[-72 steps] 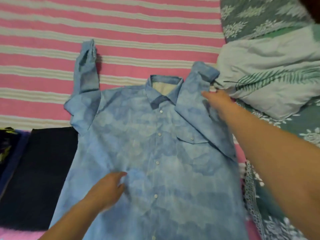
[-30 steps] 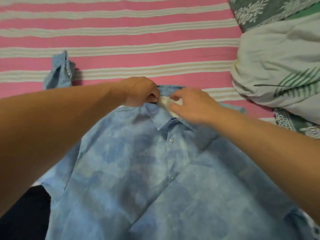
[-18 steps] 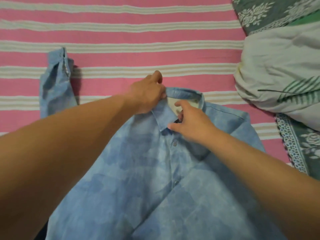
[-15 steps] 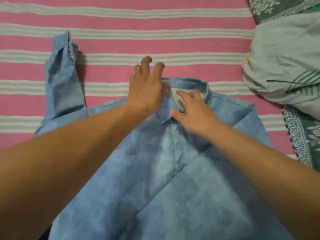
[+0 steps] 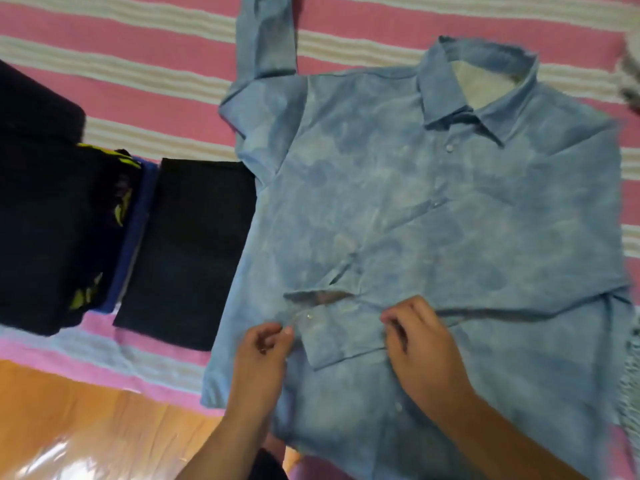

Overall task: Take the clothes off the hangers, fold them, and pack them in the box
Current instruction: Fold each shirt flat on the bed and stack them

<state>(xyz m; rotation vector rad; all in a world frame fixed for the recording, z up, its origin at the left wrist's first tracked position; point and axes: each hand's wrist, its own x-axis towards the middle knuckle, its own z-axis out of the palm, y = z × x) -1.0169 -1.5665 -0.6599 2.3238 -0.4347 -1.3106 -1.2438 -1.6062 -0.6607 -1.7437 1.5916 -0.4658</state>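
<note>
A light blue button-up shirt point(image 5: 433, 209) lies face up on the pink striped bedspread point(image 5: 138, 74). One sleeve is folded across the front, its cuff point(image 5: 341, 336) lying near the lower middle of the shirt. My left hand point(image 5: 265, 348) pinches the cuff's left corner by the button. My right hand point(image 5: 415, 337) holds the cuff's right side with curled fingers. The other sleeve point(image 5: 266, 32) stretches up and away at the top. No hanger or box is in view.
Folded dark clothes sit left of the shirt: a black piece point(image 5: 190, 247) beside it, then a stack with blue and yellow-green print point(image 5: 69, 230). A grey patterned cloth point(image 5: 630, 81) shows at the right edge. An orange-brown floor point(image 5: 86, 420) lies below the bedspread.
Both hands left the collar and came down to the folded sleeve's cuff. The view swung left and down, bringing the folded dark clothes and floor into sight.
</note>
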